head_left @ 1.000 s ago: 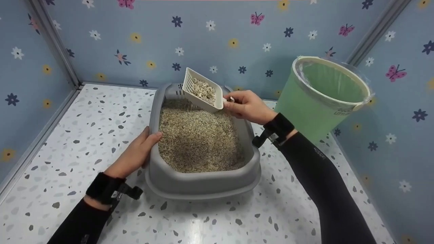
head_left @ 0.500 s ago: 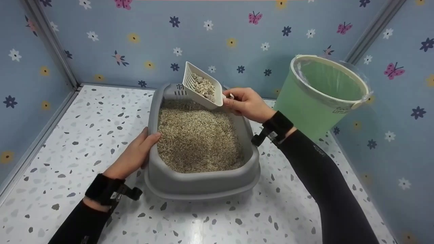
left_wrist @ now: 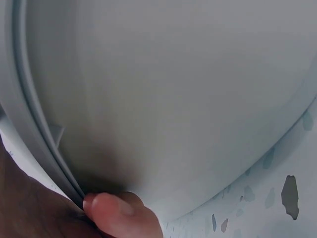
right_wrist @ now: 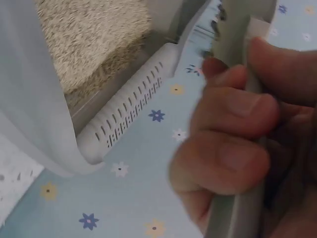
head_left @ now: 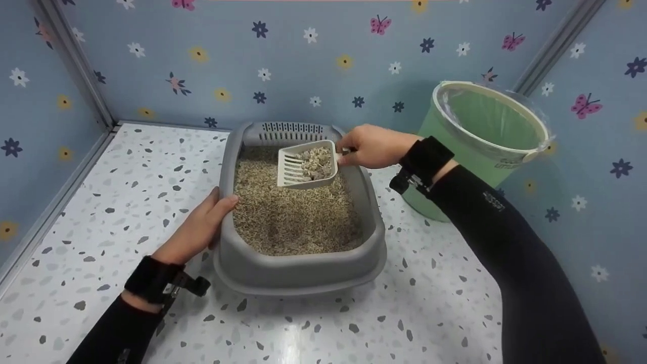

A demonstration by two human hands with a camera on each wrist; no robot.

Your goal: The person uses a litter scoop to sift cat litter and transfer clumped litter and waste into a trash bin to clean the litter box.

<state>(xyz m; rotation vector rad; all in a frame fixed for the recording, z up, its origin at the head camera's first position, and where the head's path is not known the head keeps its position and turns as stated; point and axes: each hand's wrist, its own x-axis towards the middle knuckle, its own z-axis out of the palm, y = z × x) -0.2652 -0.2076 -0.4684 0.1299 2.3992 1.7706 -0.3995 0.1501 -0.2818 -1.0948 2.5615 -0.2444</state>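
Observation:
A grey litter box (head_left: 303, 275) full of tan litter (head_left: 298, 217) stands on the speckled surface. My left hand (head_left: 199, 225) grips its left rim, thumb over the top; in the left wrist view the fingertips (left_wrist: 116, 210) curl under the rim from outside. My right hand (head_left: 374, 146) holds a cream slotted litter scoop (head_left: 292, 171) by the handle, fingers wrapped round it in the right wrist view. The scoop is close to level over the back of the box, with pale clumps and grains (head_left: 318, 164) heaped toward its handle end.
Right of the box stands a green bin (head_left: 429, 197) with a clear plastic liner, behind my right forearm. Flower-patterned walls (head_left: 227, 60) close in the back and both sides. The white speckled surface (head_left: 126, 202) spreads around the box.
The scoop has come down and turned from tilted, tip up, to nearly level over the litter. Its load has shifted a little. My left hand stays on the rim.

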